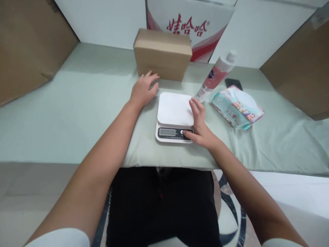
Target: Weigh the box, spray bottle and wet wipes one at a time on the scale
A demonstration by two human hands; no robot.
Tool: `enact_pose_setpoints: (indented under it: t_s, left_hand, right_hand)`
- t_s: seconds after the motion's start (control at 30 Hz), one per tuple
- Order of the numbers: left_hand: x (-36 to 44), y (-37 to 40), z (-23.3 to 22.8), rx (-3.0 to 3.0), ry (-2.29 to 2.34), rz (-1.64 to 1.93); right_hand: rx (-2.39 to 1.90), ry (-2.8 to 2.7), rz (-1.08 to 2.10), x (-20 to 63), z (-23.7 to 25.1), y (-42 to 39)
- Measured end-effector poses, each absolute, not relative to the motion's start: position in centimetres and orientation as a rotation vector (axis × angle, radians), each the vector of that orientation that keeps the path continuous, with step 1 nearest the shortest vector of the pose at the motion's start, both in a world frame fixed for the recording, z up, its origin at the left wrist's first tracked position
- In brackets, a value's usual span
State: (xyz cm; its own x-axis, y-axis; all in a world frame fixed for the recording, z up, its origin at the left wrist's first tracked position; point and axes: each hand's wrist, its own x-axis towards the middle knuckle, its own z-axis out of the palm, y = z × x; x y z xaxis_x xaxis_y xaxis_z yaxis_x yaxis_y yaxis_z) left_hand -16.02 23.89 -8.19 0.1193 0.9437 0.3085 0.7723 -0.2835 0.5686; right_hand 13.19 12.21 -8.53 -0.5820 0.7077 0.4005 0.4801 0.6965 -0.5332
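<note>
A white digital kitchen scale [175, 109] lies flat before me, its small grey display showing no digits that I can make out. My right hand [199, 125] is at the scale's right edge, thumb on the button panel and the other fingers stretched up along the side of the platform. Left of the scale, my left hand [145, 89] lies on the cloth with its fingers spread. Those fingertips reach to the lower front of a plain brown cardboard box [163, 56]; whether they touch it, I cannot tell. Nothing lies on the weighing platform.
A pink and white bottle [216, 76] stands right of the scale, beside a teal pack of wipes [236, 107] and a dark flat object [233, 83]. A white carton with red lettering [190, 27] is at the back. Large brown cardboard pieces flank the green tablecloth [77, 113].
</note>
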Motion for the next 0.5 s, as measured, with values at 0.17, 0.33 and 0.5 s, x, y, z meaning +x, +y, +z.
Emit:
enact_pose_setpoints:
  t_s: [0.17,0.33,0.5]
  left_hand:
    - [-16.1,24.3,-8.2,2.095,1.716,0.919]
    - [-16.1,23.9,-7.7,2.106,1.713,0.956]
    - [-16.0,24.0,-7.6,2.079,1.712,0.958]
  right_hand:
    - [-1.062,-2.274,0.538,12.9,-8.1,12.0]
    - [-1.071,-2.262,0.51,13.1,-8.2,12.6]
    - [-1.054,-2.214,0.481,12.7,-6.8,11.7]
